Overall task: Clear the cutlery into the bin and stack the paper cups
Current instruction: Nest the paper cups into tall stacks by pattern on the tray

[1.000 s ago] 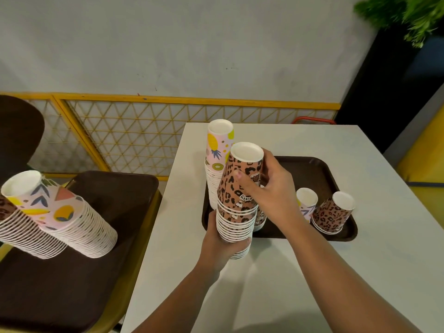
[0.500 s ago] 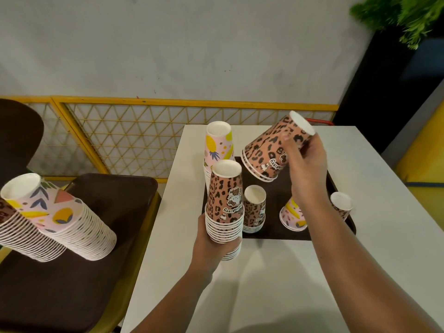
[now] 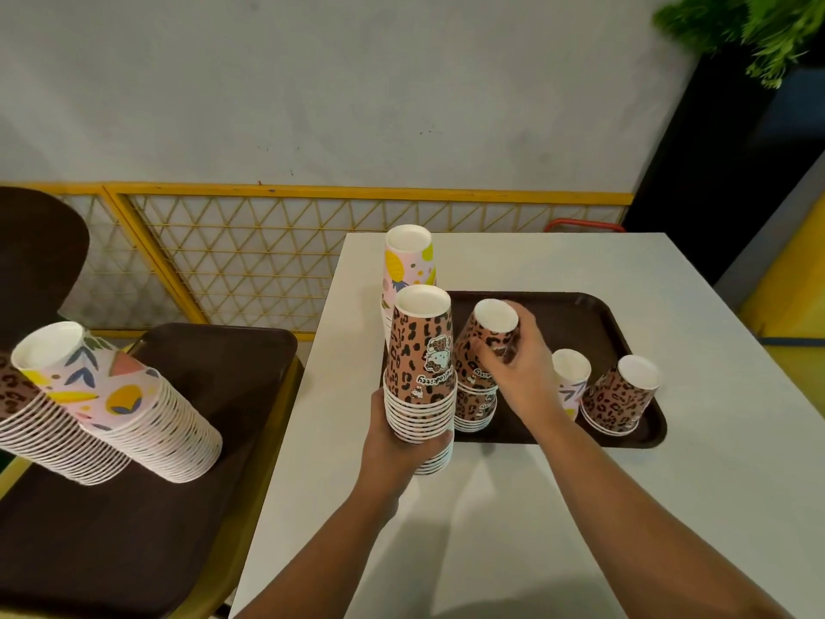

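Change: your right hand (image 3: 513,373), raised half a second ago with its small leopard stack (image 3: 484,346), has come down over the short stack (image 3: 475,406) on the tray (image 3: 593,314).
Done: tall leopard stack (image 3: 419,373) built; fruit-print stack (image 3: 408,265) behind it.
Left: pink cup (image 3: 569,377) and leopard cups (image 3: 620,395) unstacked; no cutlery or bin visible.
Grip: your right hand's fingers curl round the small stack; your left hand (image 3: 397,444) grips the tall stack's base.

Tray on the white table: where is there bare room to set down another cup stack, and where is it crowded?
The brown tray is bare along its far side, behind the right hand and the two lone cups. The white table is bare right of and nearer than the tray. The tray's left side is crowded: leopard stack, pink stack.
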